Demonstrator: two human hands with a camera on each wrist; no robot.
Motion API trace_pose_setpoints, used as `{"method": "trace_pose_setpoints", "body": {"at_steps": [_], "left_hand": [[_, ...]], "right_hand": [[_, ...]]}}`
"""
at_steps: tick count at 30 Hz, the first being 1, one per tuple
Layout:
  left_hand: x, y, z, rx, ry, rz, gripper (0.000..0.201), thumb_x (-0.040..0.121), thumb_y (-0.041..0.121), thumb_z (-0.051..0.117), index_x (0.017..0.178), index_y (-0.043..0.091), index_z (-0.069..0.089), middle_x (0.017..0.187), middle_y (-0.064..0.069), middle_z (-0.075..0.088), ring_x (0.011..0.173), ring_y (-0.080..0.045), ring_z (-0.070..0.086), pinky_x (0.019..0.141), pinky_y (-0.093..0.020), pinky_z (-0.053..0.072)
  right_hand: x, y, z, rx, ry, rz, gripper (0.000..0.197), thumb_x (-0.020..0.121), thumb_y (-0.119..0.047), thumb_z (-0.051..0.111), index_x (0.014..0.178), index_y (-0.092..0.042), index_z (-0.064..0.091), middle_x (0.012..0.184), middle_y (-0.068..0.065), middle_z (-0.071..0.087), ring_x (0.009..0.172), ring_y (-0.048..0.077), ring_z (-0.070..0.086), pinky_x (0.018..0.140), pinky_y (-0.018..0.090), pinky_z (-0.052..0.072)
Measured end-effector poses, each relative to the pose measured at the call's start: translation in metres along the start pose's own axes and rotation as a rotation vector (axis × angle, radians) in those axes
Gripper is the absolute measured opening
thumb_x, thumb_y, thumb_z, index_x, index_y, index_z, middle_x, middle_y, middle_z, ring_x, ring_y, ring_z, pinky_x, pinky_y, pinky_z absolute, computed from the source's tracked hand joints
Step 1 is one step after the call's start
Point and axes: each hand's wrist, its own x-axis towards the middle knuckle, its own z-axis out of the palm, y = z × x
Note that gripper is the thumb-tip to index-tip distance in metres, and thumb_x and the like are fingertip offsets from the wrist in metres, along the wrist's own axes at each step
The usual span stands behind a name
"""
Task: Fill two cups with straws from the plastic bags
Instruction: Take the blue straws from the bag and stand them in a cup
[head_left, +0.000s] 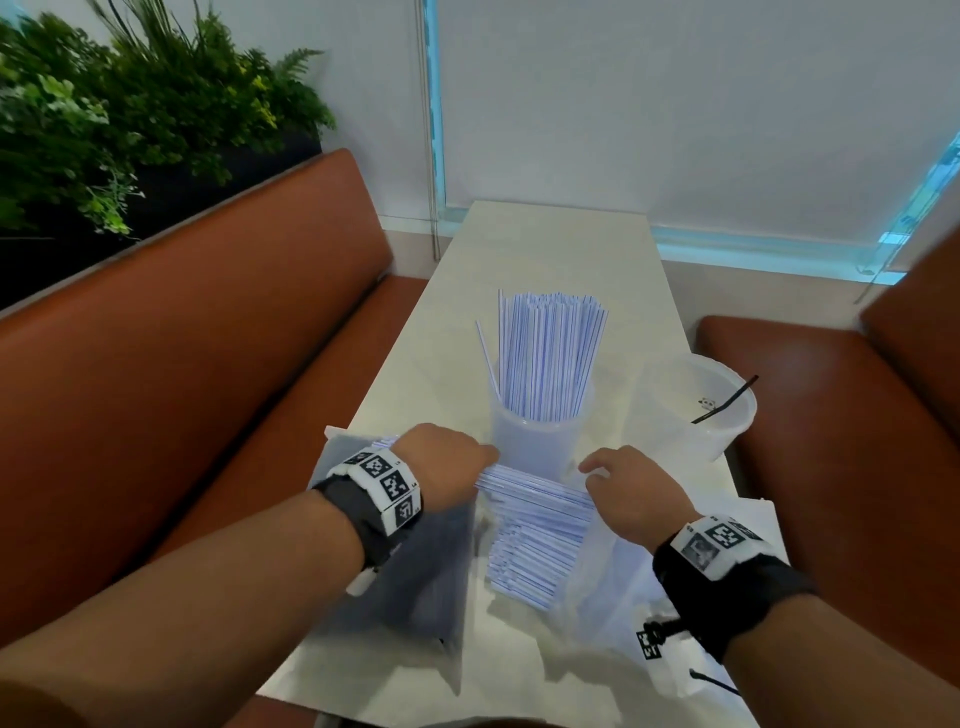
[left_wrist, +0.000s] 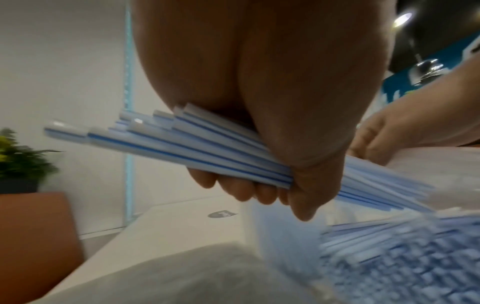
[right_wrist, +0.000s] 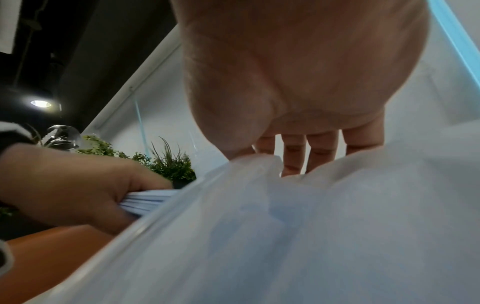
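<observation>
Pulling: left hand clamps a straw bundle just before the filled cup.
Right hand: fingers pinch the plastic bag.
Left: second cup, right of it, lacks striped straws.

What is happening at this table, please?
A person is moving straws from plastic bags into cups. The left hand grips a bundle of blue-striped straws at the mouth of a clear plastic bag, while the right hand holds the bag's edge. Behind the hands, one clear cup already stands packed with upright straws. A second clear cup, further right, holds only one dark straw. More striped straws remain in the bag.
</observation>
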Motion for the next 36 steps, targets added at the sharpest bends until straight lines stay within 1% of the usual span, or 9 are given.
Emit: {"method": "trace_pose_setpoints", "body": {"at_steps": [4,7,12,17,21,27,31,33,36], "left_hand": [[-0.02,-0.042,0.011,-0.042,0.019,-0.084,0.011,0.095,0.04,0.052,0.104,0.034,0.054,0.093,0.008,0.065,0.079,-0.015,0.06,0.068,-0.031,0.04],[-0.035,-0.064,0.017,-0.102,0.048,-0.135,0.013,0.094,0.046,0.054,0.102,0.035,0.053,0.094,0.009,0.064,0.074,-0.011,0.053,0.065,-0.028,0.037],[-0.039,-0.06,0.015,-0.185,0.146,-0.112,0.015,0.092,0.036,0.056,0.107,0.034,0.054,0.093,0.013,0.058,0.079,-0.012,0.055,0.062,-0.027,0.032],[-0.015,-0.018,-0.005,-0.204,0.249,-0.023,0.019,0.091,0.03,0.054,0.11,0.029,0.053,0.096,0.008,0.062,0.081,-0.017,0.06,0.066,-0.033,0.047],[-0.003,0.0,-0.02,-0.201,0.337,-0.009,0.029,0.09,0.031,0.056,0.119,0.028,0.051,0.1,0.005,0.063,0.082,-0.02,0.061,0.066,-0.034,0.049],[0.012,0.042,-0.039,-0.231,0.4,0.058,0.022,0.089,0.03,0.056,0.111,0.027,0.053,0.083,0.005,0.059,0.072,-0.024,0.06,0.054,-0.03,0.036],[0.009,0.027,-0.075,-0.861,0.532,-0.012,0.016,0.09,0.026,0.066,0.103,0.03,0.058,0.084,0.002,0.066,0.075,-0.024,0.065,0.061,-0.032,0.051],[0.006,0.029,-0.099,-1.373,0.694,0.036,0.014,0.088,0.022,0.073,0.099,0.023,0.064,0.086,0.001,0.07,0.079,-0.022,0.07,0.07,-0.032,0.057],[0.01,0.034,-0.125,-1.792,0.957,0.148,0.014,0.085,0.013,0.073,0.091,0.019,0.061,0.076,-0.006,0.064,0.071,-0.024,0.066,0.072,-0.03,0.054]], "right_hand": [[0.005,0.003,0.007,0.021,0.014,-0.019,0.026,0.102,-0.026,0.047,0.113,-0.02,0.069,0.112,0.001,0.063,0.103,0.019,0.059,0.083,0.029,0.041],[0.005,-0.002,0.009,0.092,0.022,-0.031,0.046,0.105,-0.038,0.042,0.102,0.001,0.068,0.106,0.017,0.07,0.099,0.032,0.063,0.082,0.04,0.048],[-0.008,-0.025,-0.002,0.561,0.379,-0.08,0.063,0.102,-0.062,0.027,0.106,-0.016,0.07,0.102,-0.001,0.068,0.098,0.016,0.061,0.085,0.032,0.04],[-0.013,-0.047,-0.012,0.881,0.337,-0.118,0.047,0.108,-0.041,0.039,0.095,-0.015,0.077,0.091,0.002,0.077,0.089,0.009,0.071,0.079,0.02,0.049],[-0.015,-0.042,-0.028,1.02,0.488,-0.105,0.04,0.106,-0.024,0.044,0.088,-0.009,0.076,0.09,0.009,0.076,0.093,0.022,0.07,0.092,0.035,0.051],[-0.017,-0.047,-0.022,1.142,0.375,-0.121,0.044,0.102,-0.043,0.047,0.086,-0.016,0.078,0.089,0.009,0.077,0.088,0.021,0.072,0.077,0.028,0.056],[-0.013,-0.034,-0.027,1.391,0.298,0.066,0.056,0.102,-0.057,0.041,0.101,-0.01,0.071,0.091,0.01,0.077,0.093,0.026,0.074,0.079,0.035,0.057],[-0.012,-0.035,-0.023,1.412,0.219,0.125,0.064,0.1,-0.062,0.04,0.106,-0.005,0.07,0.096,0.014,0.077,0.095,0.028,0.075,0.08,0.037,0.057],[-0.012,-0.044,-0.023,1.562,0.127,0.191,0.068,0.099,-0.064,0.041,0.111,-0.002,0.067,0.101,0.018,0.076,0.095,0.031,0.075,0.083,0.042,0.059]]}}
